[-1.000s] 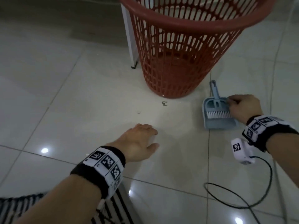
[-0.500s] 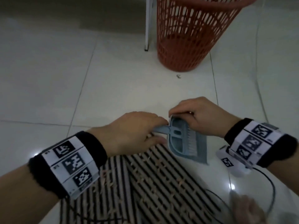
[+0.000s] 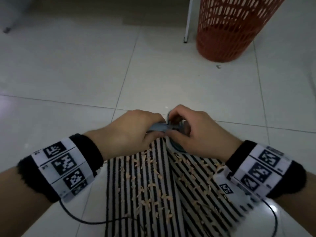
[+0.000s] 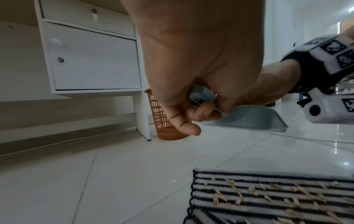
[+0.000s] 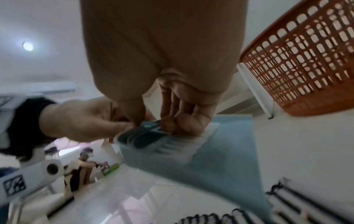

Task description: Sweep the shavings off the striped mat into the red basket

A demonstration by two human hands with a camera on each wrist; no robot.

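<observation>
The black-and-white striped mat (image 3: pixel 111 185) lies on the floor in front of me, strewn with pale shavings (image 3: pixel 153 194). Both hands meet above its far edge. My left hand (image 3: pixel 136 130) grips the handle (image 4: pixel 201 95) of a blue dustpan (image 4: pixel 249 119), which hangs a little above the floor. My right hand (image 3: pixel 191 134) curls over the dark brush (image 5: pixel 145 136) nested in the dustpan (image 5: pixel 226 151), with fingertips and thumb pinching it. The red basket (image 3: pixel 227 31) stands on the tiles at the far right, beyond the mat (image 4: pixel 268 197).
A white furniture leg (image 3: pixel 188 19) stands just left of the basket, under a white cabinet (image 4: pixel 91 60). A black cable (image 3: pixel 82 218) runs across the floor by the mat's left side. A small scrap (image 3: pixel 218 66) lies near the basket. A person (image 5: pixel 78 171) sits far off.
The right hand carried the dustpan and brush from beside the basket back to the mat's far edge. The left hand came up and took the handle. My view has tilted down onto the mat.
</observation>
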